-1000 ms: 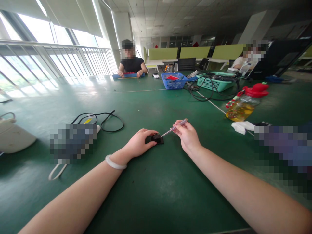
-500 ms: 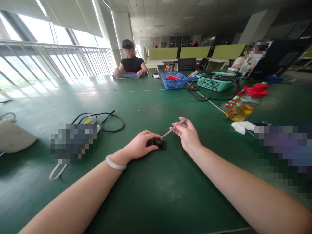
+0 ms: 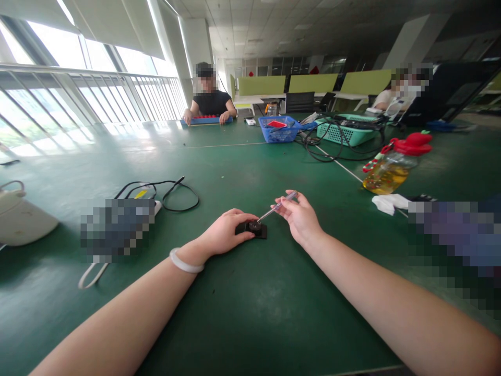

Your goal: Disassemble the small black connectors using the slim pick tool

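Between thumb and fingers, my left hand (image 3: 227, 231) grips a small black round part (image 3: 255, 227) that sits on a flat black base (image 3: 263, 233) on the green table. What exactly this part is, I cannot make out. A slim screwdriver (image 3: 277, 205) with a clear handle is pinched in the fingers of my right hand (image 3: 300, 216). It slants down to the left, and its metal tip meets the top of the black part. A white bangle circles my left wrist.
Left of my arm lie a blurred-out object (image 3: 117, 230), a black cable (image 3: 180, 203) and a cream-coloured item (image 3: 27, 219). To the right stand a red-capped bottle (image 3: 387, 172) and a white tissue (image 3: 389, 203). Blue (image 3: 278, 133) and green (image 3: 344, 134) baskets sit farther back, near a seated person (image 3: 211, 99).
My right hand and the screwdriver handle have dipped very slightly. The tip stays at the black part, and my left hand keeps its place.
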### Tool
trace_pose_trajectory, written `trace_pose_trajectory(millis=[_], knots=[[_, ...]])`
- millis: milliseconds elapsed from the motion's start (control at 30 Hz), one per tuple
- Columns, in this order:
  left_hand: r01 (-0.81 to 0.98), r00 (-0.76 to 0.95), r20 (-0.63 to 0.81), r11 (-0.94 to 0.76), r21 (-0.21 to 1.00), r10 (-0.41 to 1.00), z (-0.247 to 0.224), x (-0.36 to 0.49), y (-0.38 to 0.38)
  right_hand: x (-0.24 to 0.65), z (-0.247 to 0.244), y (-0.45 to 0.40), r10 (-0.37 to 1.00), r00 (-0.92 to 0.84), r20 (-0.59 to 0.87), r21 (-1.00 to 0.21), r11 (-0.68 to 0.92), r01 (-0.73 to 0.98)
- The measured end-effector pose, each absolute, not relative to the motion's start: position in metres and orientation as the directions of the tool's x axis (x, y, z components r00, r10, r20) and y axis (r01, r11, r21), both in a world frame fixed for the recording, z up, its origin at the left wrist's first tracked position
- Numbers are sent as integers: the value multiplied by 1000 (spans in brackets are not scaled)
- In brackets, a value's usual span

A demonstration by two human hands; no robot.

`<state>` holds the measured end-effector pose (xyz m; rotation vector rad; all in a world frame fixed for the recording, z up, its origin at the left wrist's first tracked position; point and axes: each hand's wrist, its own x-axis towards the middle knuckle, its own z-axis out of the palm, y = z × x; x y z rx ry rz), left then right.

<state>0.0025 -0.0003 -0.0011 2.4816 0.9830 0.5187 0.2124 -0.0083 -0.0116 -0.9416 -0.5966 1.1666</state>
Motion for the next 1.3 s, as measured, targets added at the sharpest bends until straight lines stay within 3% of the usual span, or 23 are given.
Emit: trace_pose_trajectory(millis=[1067,1300], knots=[[532,693,207,-684,499,690,1,4,-1,215,-15,-7,947,303,-107,-852,70,-519],[542,692,214,-691,478,690,1,5,-2,210,-9,-11,962,271,-30,-869,109,-482]])
